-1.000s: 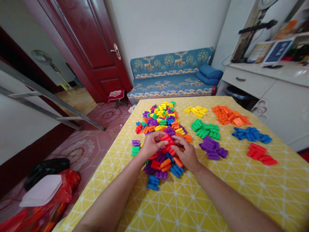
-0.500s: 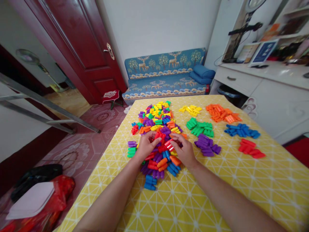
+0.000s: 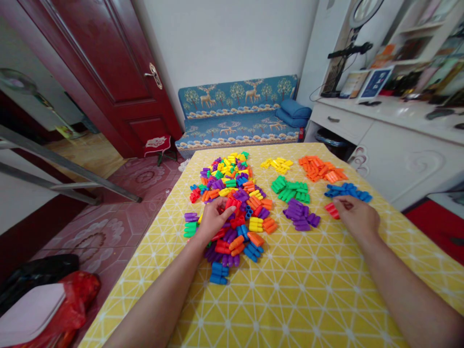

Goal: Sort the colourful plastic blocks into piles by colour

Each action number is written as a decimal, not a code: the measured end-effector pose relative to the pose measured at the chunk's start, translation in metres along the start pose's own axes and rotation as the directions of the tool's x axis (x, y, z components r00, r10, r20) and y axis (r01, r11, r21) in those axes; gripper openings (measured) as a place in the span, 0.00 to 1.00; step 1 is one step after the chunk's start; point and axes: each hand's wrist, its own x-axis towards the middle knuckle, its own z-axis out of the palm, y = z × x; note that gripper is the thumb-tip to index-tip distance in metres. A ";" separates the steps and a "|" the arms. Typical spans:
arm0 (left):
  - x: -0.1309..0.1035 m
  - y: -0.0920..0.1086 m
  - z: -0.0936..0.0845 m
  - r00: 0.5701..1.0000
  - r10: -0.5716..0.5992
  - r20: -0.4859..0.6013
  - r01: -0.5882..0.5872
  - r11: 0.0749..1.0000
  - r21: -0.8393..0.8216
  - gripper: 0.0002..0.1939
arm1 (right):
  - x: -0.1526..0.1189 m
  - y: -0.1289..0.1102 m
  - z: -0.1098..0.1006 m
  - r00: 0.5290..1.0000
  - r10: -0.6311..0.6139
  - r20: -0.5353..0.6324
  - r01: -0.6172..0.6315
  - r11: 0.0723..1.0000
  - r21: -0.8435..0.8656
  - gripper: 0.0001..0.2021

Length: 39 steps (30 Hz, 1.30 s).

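1. In the right hand point(image 3: 352, 215), a ribbed red piece point(image 3: 331, 210) is held, pinched at the fingertips; it is held just in front of the blue group point(image 3: 348, 192), and whatever lies under the palm is hidden
2. By the left hand point(image 3: 213, 220), red blocks point(image 3: 232, 204) are gripped between thumb and fingers, at the mixed pile point(image 3: 231, 183); how many are held cannot be told
3. The step in hand is judged to be the setting down of one red piece on the right side, while more red is kept ready by the left hand
4. For the next move, a low release is probably called for, with the piece kept apart from the blue group and the fingers opened cleanly
5. Nearby, single-colour clusters are laid out: a purple group point(image 3: 301, 215), a green group point(image 3: 291, 189), a yellow group point(image 3: 277, 165) and an orange group point(image 3: 322, 169)
6. All are borne by a yellow tablecloth point(image 3: 290, 299), beyond which a blue sofa point(image 3: 232, 130) is seen
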 end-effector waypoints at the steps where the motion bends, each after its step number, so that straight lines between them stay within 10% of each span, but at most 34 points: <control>1: 0.000 0.000 0.000 1.000 0.002 0.001 -0.002 1.000 -0.001 0.14 | -0.001 0.007 -0.002 1.000 -0.023 -0.020 0.021 0.997 -0.068 0.09; 16: 0.000 -0.003 0.000 1.000 -0.012 -0.003 0.012 1.000 -0.022 0.13 | -0.006 0.029 0.013 0.972 -0.214 -0.095 0.195 0.965 -0.173 0.10; 22: 0.000 -0.004 -0.001 1.000 0.016 -0.011 -0.016 1.000 0.012 0.14 | -0.030 -0.086 0.012 0.844 -0.532 -0.061 0.525 0.799 0.295 0.08; 29: -0.001 0.001 -0.005 0.997 0.066 0.048 -0.068 0.997 0.024 0.15 | -0.078 -0.198 0.044 0.625 -0.754 0.202 0.523 0.596 0.610 0.27; 39: 0.008 0.015 -0.028 0.993 0.081 0.087 -0.093 0.985 0.143 0.14 | -0.088 -0.212 0.071 0.801 -0.581 0.146 0.317 0.618 0.720 0.12</control>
